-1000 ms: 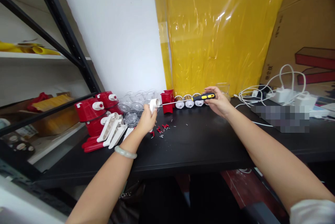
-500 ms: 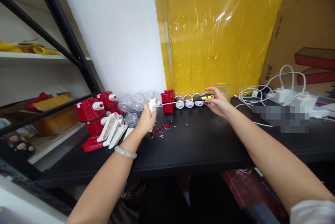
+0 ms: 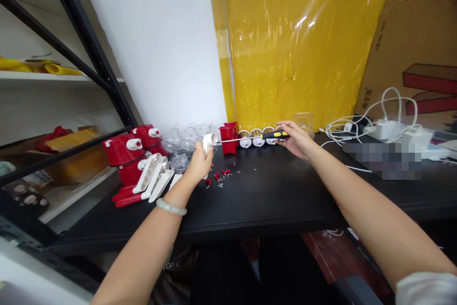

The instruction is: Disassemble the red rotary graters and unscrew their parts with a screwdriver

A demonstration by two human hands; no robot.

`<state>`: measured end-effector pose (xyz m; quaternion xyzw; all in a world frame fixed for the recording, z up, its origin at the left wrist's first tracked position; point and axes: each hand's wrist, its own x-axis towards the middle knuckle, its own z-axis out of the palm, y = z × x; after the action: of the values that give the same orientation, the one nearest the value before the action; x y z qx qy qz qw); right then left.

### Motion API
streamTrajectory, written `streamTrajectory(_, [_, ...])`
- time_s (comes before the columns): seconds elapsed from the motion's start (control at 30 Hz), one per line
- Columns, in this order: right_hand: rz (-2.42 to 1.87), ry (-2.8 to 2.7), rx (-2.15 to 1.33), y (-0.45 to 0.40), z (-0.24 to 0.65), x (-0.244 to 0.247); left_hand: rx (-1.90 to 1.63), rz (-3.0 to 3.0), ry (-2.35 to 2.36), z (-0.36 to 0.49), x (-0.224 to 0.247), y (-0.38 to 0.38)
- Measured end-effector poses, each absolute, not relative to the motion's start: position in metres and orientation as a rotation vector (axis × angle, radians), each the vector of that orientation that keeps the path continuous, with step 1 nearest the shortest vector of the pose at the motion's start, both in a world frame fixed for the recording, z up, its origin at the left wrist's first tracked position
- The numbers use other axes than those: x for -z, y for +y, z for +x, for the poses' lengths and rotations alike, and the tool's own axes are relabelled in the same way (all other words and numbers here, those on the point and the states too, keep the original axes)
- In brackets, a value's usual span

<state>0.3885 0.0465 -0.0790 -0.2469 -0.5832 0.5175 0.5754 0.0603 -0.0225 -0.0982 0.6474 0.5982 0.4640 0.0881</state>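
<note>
My left hand [image 3: 200, 161] is closed round a white plastic part [image 3: 209, 141] with a round opening facing right. My right hand [image 3: 294, 139] grips the black and yellow handle of a screwdriver [image 3: 273, 134]. The screwdriver lies nearly level, its metal shaft pointing left, the tip at or inside the white part's opening; the exact contact is hidden. Below and between the hands, small red pieces [image 3: 216, 176] and several screws [image 3: 220, 185] are scattered on the black table [image 3: 271, 200].
Red housings [image 3: 124, 150] and white handles [image 3: 157, 176] stand at the left beside clear cups [image 3: 179, 162]. Behind the screwdriver are a red part [image 3: 228, 137] and round white parts [image 3: 257, 138]. White cables and adapters [image 3: 385, 130] lie at the right.
The fingers of my right hand have shifted round the screwdriver handle, which looks turned, with less yellow showing. My left hand and the white part have hardly moved.
</note>
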Motion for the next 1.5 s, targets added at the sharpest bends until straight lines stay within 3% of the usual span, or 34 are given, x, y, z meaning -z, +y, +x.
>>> streamTrajectory(0.1, [-0.874, -1.486, -1.037, 0.053, 0.388, 0.083, -1.375, 1.944, 1.77, 0.06, 0.099, -0.022])
streamTrajectory(0.2, [-0.821, -1.531, -0.883, 0.056, 0.388, 0.086, -1.377, 1.947, 1.761, 0.059, 0.1, -0.021])
streamTrajectory(0.37, [-0.453, -1.407, -1.085, 0.047, 0.39, 0.08, -1.361, 1.941, 1.775, 0.059, 0.1, -0.022])
streamTrajectory(0.6, [-0.962, -1.606, -0.901, 0.054, 0.39, 0.085, -1.359, 1.948, 1.77, 0.06, 0.098, -0.023])
streamTrajectory(0.83, [-0.598, -1.549, -0.779, 0.058, 0.392, 0.087, -1.345, 1.95, 1.774, 0.061, 0.098, -0.023])
streamTrajectory(1.07, [-0.943, -1.68, -0.843, 0.054, 0.389, 0.087, -1.36, 1.943, 1.765, 0.061, 0.098, -0.024])
streamTrajectory(1.17, [-0.794, -1.674, -0.719, 0.056, 0.391, 0.087, -1.359, 1.934, 1.768, 0.06, 0.098, -0.023])
streamTrajectory(1.33, [-0.56, -1.539, -0.826, 0.058, 0.392, 0.086, -1.368, 1.946, 1.757, 0.06, 0.099, -0.023])
streamTrajectory(1.5, [-0.898, -1.657, -0.829, 0.054, 0.391, 0.086, -1.371, 1.938, 1.76, 0.06, 0.099, -0.023])
